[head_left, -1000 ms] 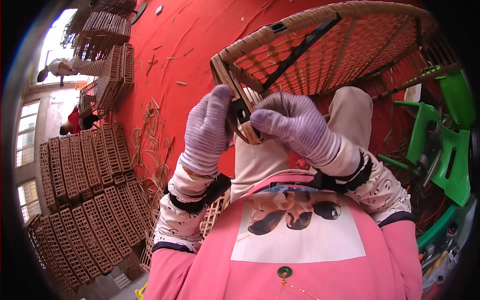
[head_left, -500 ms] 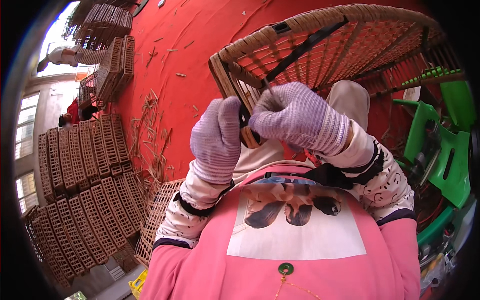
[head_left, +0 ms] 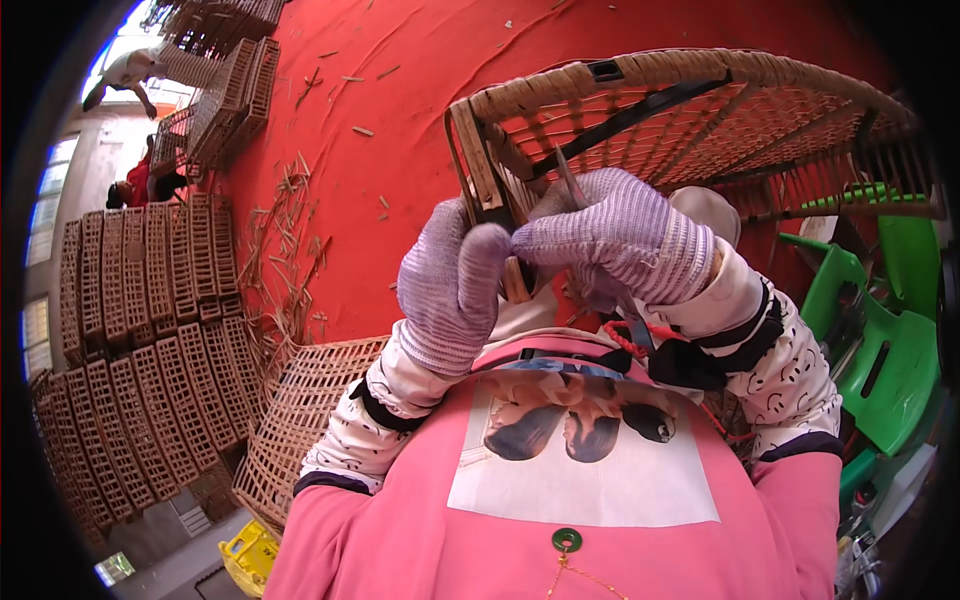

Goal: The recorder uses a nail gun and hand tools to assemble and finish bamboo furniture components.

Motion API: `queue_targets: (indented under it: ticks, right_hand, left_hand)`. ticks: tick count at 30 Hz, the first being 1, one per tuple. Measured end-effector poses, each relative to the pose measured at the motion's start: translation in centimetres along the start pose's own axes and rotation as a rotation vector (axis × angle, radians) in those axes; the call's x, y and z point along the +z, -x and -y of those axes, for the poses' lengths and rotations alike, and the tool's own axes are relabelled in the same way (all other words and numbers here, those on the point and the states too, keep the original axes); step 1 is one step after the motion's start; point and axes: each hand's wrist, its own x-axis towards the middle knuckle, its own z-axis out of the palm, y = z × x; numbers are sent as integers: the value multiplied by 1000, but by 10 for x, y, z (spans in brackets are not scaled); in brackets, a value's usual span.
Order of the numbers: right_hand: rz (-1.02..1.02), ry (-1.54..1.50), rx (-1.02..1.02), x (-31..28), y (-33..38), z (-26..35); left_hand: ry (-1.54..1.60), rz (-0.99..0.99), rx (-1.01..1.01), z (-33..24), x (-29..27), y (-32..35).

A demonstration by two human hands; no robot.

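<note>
A red mat floor (head_left: 420,130) fills the upper middle of the view, littered with loose pale cane offcuts (head_left: 290,250). To the left, finished woven cane panels (head_left: 140,360) stand packed in rows and stacks, and one flat woven panel (head_left: 300,420) lies just beside the person's left elbow. Bright windows (head_left: 45,220) line the far left wall, and another person in a pale top (head_left: 125,72) bends over near the top left. A green plastic chair (head_left: 880,340) sits at the right.

The curved woven cane frame with a wrapped tan rim and black metal bars (head_left: 690,120) is held up right in front of the chest, its open lattice showing the red floor through it and its near corner at the hands. The left hand (head_left: 450,290), in a lilac knitted glove, is closed with thumb and fingers pressed on that corner's upright edge. The right hand (head_left: 620,240), gloved alike, curls over the same corner, pinching a thin cane strip (head_left: 570,180) that sticks up between its fingers; the two hands touch
</note>
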Motion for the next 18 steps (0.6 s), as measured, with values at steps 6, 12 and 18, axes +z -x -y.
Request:
queue_targets:
  ticks: [6, 12, 18]
  right_hand:
    - [10, 184, 30, 8, -4, 14]
    - [-71, 290, -224, 16, -9, -3]
    - [-119, -18, 24, 24, 4, 12]
  left_hand:
    - [279, 138, -131, -3, 1, 7]
    - [-12, 32, 217, 6, 6, -1]
    - [-10, -82, 427, 29, 9, -13]
